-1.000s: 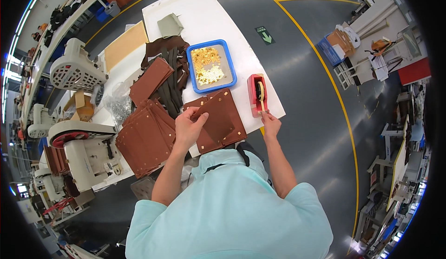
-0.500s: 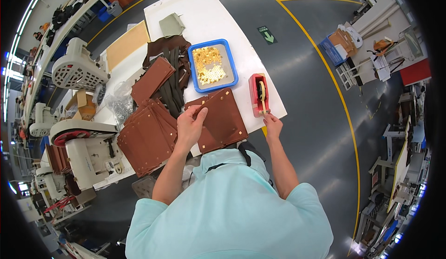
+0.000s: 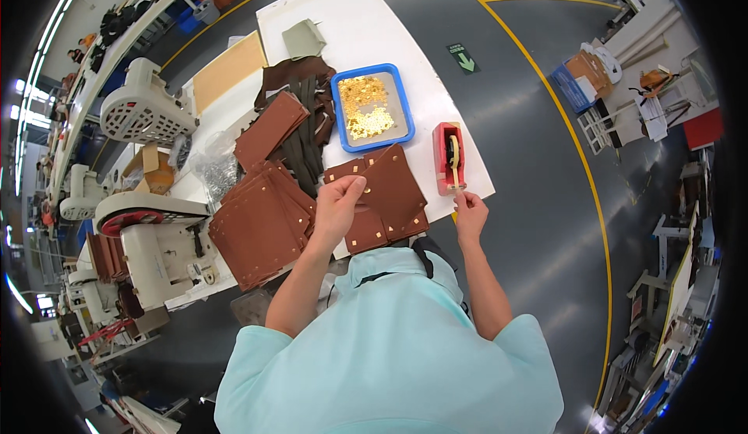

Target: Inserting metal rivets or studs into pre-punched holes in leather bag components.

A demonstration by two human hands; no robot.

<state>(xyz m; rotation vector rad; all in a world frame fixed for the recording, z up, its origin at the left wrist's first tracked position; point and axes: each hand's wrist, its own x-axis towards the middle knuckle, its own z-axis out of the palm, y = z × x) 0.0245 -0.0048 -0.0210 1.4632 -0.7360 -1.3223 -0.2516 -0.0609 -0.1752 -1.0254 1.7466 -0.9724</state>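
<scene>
My left hand (image 3: 337,209) pinches the edge of a brown leather piece (image 3: 396,187), raised at a tilt over other brown pieces (image 3: 367,231) bearing small pale squares. At the table's right edge, my right hand (image 3: 471,215) is closed on the end of a strip of tape (image 3: 456,178), which runs from a red tape dispenser (image 3: 445,150). Ahead of the leather lies a blue-rimmed tray (image 3: 405,114) with many small gold metal pieces (image 3: 366,114). Left of my left hand is a big pile of brown leather panels (image 3: 257,227) with small gold dots near their edges.
Dark strips (image 3: 300,142) and more brown leather pieces (image 3: 269,130) lie behind the pile. A grey-green piece (image 3: 304,38) rests farther up the white table (image 3: 358,13). White sewing machines (image 3: 148,107) stand at the left, beside clear plastic bags (image 3: 216,165). A yellow floor line (image 3: 576,146) runs at the right.
The view has shifted, moving the whole scene slightly right. The leather piece in my left hand has turned, uncovering more of the pieces beneath. My right hand stays at the tape end.
</scene>
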